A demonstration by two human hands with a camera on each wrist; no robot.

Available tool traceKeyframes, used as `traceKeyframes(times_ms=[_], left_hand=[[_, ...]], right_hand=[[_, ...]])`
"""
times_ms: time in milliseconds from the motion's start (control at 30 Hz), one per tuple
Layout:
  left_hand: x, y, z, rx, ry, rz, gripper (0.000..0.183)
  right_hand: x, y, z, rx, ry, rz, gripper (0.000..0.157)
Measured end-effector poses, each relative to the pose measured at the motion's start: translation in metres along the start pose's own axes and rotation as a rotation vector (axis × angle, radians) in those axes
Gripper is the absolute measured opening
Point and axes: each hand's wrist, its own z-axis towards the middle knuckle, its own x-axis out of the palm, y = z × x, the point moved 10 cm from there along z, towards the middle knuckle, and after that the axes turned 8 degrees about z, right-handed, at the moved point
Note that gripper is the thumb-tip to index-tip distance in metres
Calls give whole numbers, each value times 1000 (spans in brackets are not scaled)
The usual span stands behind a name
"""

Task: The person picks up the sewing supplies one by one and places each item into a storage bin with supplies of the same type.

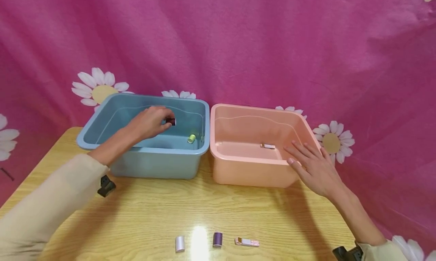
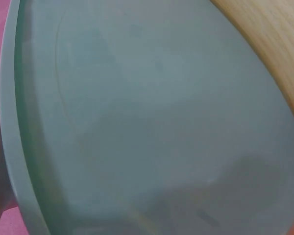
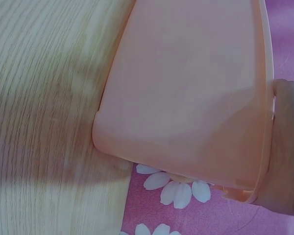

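My left hand [image 1: 151,121] pinches a dark thread spool [image 1: 172,121] above the inside of the blue bin [image 1: 160,162]. Below it, a yellow-green thread spool [image 1: 191,139] lies on that bin's floor. My right hand [image 1: 315,170] rests at the near right corner of the peach bin [image 1: 250,173], fingers extended over its rim. Inside the peach bin lies a small flat item with a white and brown end [image 1: 267,146]. The wrist views mostly show the outer walls of the blue bin [image 2: 152,98] and the peach bin [image 3: 191,88].
Along the near part of the wooden table [image 1: 153,208] stand or lie a white spool [image 1: 179,244], a purple spool [image 1: 217,240] and a small pink-and-white flat item [image 1: 246,242]. A pink flowered cloth [image 1: 238,45] hangs behind the bins.
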Motion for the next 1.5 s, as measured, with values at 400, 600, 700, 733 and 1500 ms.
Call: traceKeyframes(times_ms=[400,600,700,733,1500], left_hand=[[14,9,9,26,142,-46,15],[23,20,10,-30,233,-128,18],[25,26,10,-65,264,-139,19],[25,27,10,-71,271,-140,19],[59,32,10,-108,436,-89,11]], right_hand=[[-1,1,1,4,5,-8,46],[-2,3,4,0,9,-12,46],[-2,4,6,-4,12,-13,46],[-2,4,7,-3,13,-12,46],[-2,1,3,18,18,-5,47]])
